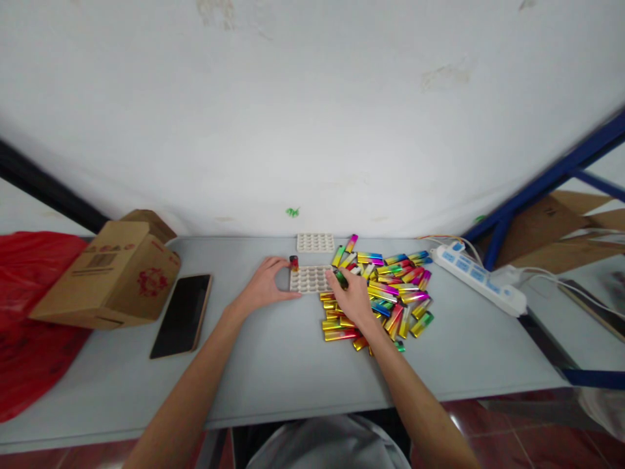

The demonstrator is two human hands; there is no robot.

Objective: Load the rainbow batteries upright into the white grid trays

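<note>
A white tray (pixel 310 281) with rows of holes lies flat on the table between my hands. One red lighter (pixel 293 263) with a dark top stands upright in its far left corner. My left hand (pixel 266 284) grips the tray's left end, thumb at the near corner and index finger by the red lighter. Over the right end is my right hand (pixel 353 298), its fingers closed on a green lighter (pixel 340 279); the lighter's lower end is hard to make out. Shiny multicoloured lighters (pixel 385 291) lie in a loose pile beside and partly under my right hand.
A second white tray (pixel 315 243) lies by the wall. To the left are a phone (pixel 181 316), a cardboard box (pixel 112 277) and a red plastic bag (pixel 36 319). A white power strip (pixel 479 279) with cables lies right, near a blue metal frame (pixel 495 241).
</note>
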